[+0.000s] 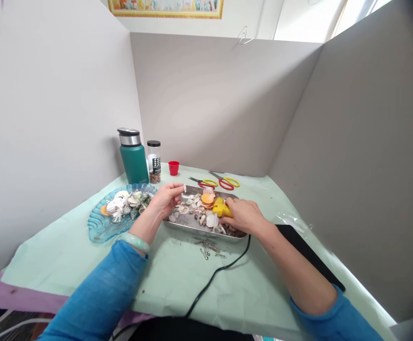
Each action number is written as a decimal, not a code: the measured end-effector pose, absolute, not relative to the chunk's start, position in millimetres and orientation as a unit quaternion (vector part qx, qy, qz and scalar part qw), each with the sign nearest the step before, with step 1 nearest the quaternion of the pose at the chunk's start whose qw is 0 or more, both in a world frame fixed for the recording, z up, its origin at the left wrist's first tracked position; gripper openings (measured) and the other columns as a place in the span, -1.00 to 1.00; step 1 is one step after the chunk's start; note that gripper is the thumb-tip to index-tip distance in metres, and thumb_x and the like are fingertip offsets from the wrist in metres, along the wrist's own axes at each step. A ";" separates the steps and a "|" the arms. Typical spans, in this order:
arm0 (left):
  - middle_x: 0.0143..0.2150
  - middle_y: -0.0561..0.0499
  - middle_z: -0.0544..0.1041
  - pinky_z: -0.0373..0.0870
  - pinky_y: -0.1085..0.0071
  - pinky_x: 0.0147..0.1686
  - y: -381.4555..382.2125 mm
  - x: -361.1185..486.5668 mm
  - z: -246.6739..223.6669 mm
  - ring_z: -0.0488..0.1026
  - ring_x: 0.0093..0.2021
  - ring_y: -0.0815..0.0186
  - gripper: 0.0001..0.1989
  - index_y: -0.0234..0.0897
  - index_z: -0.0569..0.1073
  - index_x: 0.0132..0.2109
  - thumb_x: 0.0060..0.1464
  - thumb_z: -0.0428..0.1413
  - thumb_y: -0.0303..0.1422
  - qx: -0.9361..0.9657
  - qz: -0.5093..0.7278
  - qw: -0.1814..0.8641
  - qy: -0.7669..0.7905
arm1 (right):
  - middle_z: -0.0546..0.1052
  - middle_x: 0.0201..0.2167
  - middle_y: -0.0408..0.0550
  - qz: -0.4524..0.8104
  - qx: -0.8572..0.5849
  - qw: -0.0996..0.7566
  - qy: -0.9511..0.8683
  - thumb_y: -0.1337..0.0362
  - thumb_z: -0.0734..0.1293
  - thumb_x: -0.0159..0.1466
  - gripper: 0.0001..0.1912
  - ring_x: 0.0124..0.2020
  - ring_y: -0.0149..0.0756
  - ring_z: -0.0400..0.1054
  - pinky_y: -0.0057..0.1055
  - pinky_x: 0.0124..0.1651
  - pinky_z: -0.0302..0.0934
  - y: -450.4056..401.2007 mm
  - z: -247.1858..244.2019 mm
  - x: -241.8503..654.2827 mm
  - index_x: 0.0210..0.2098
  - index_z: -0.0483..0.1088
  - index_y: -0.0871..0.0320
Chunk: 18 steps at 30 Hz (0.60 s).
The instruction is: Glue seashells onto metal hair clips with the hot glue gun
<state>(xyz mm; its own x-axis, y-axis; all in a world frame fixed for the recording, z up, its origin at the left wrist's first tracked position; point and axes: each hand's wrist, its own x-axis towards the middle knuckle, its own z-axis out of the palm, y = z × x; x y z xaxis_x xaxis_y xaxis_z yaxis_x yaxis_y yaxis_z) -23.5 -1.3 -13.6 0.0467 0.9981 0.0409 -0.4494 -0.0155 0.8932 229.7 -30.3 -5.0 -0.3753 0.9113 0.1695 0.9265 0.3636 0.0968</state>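
Note:
Between thumb and fingertips, my left hand [166, 199] pinches a small whitish piece [185, 188], too small to name, above the left end of a metal tray [188, 226]. My right hand [245, 213] is wrapped round a yellow glue gun [222, 208] over the tray's right part. A black cord [213, 274] runs from near the gun towards the table's front edge. Inside the tray lie many small seashells [192, 201] and orange shells [208, 198]. To the left, a blue glass dish [99, 229] bears a cluster of white and greenish shells [128, 203].
Behind the dish stand a green bottle [134, 161], a black-lidded jar [154, 163] and a red cup [173, 168]. Two pairs of scissors [206, 183] [227, 181] lie behind the tray. Metal clips [208, 247] lie in front; a black flat board [309, 255] is right. Grey panels [220, 104] enclose the table.

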 end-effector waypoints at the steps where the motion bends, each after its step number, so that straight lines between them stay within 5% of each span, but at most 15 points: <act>1: -0.64 0.13 0.31 0.05 0.56 -0.69 -1.5 -23.5 -13.4 0.12 -0.71 0.57 -0.79 -0.41 0.46 -0.41 -0.29 0.31 -0.52 0.392 0.595 0.608 0.350 | 0.49 -0.26 0.08 -0.079 -0.553 0.030 -0.829 -0.17 0.30 0.07 -0.45 -0.23 -0.10 0.36 -0.34 -0.28 0.10 -29.9 -1.4 231.6 -0.17 0.37 0.14; 4: -0.64 0.13 0.32 0.05 0.55 -0.69 -1.8 -23.5 -13.2 0.13 -0.71 0.56 -0.79 -0.41 0.46 -0.40 -0.28 0.30 -0.52 0.392 0.593 0.608 0.353 | 0.49 -0.27 0.05 -0.044 -0.530 0.029 -0.846 -0.19 0.31 0.04 -0.45 -0.24 -0.11 0.34 -0.33 -0.27 0.10 -29.3 13.1 226.6 -0.17 0.43 0.08; 8: -0.66 0.15 0.28 0.06 0.56 -0.69 -2.2 -23.5 -13.3 0.12 -0.71 0.56 -0.79 -0.41 0.46 -0.40 -0.27 0.30 -0.51 0.392 0.593 0.609 0.352 | 0.52 -0.28 0.02 -0.070 -0.458 0.092 -0.881 0.05 0.28 0.20 -0.72 -0.13 -0.15 0.30 -0.33 -0.13 0.08 -27.1 21.1 184.0 -0.29 0.50 0.08; 13: -0.66 0.16 0.27 0.08 0.56 -0.69 -1.9 -23.6 -13.6 0.13 -0.71 0.56 -0.77 -0.41 0.45 -0.38 -0.26 0.30 -0.49 0.397 0.596 0.608 0.343 | 0.56 -0.32 0.13 -0.065 -0.473 -0.057 -0.877 0.18 0.33 0.14 -0.80 -0.10 -0.03 0.35 -0.23 -0.07 0.10 -9.9 1.3 120.3 -0.36 0.54 0.17; 18: -0.67 0.17 0.27 0.06 0.58 -0.70 -0.7 -23.4 -14.4 0.11 -0.71 0.57 -0.77 -0.41 0.44 -0.38 -0.28 0.30 -0.49 0.390 0.600 0.609 0.343 | 0.55 -0.23 0.19 -0.051 -0.476 -0.071 -0.875 0.46 0.34 0.03 -0.80 -0.11 -0.02 0.39 -0.29 -0.16 0.17 0.9 -10.9 106.2 -0.33 0.52 0.22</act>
